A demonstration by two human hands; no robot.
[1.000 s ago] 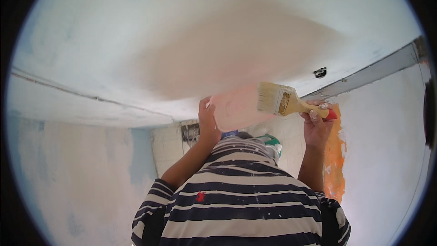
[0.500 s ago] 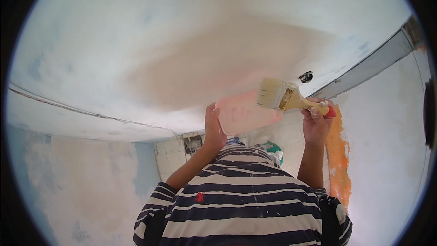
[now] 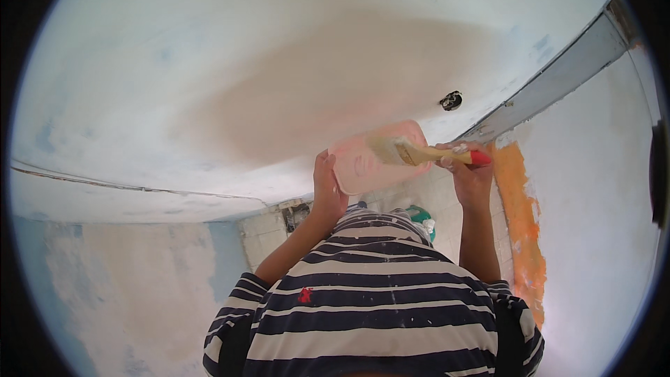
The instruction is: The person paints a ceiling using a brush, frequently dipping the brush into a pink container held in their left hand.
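Observation:
A shallow pink plastic container is in front of my chest. My left hand grips its left rim, fingers wrapped around the edge. In my right hand is a wide paintbrush with a pale wooden handle and a red end. The brush points left, and its bristles are over the container's opening. Whether the bristles touch the inside cannot be made out. White smears show on the fingers of my right hand.
A patchy white and pale blue wall stands ahead, with a dark round hole. A grey strip runs down the right corner beside an orange band. Below are a tiled floor and a green object.
My right hand has moved left, bringing the brush from the container's right edge to over its middle. The brush has turned more edge-on. The container has tilted slightly in my left hand.

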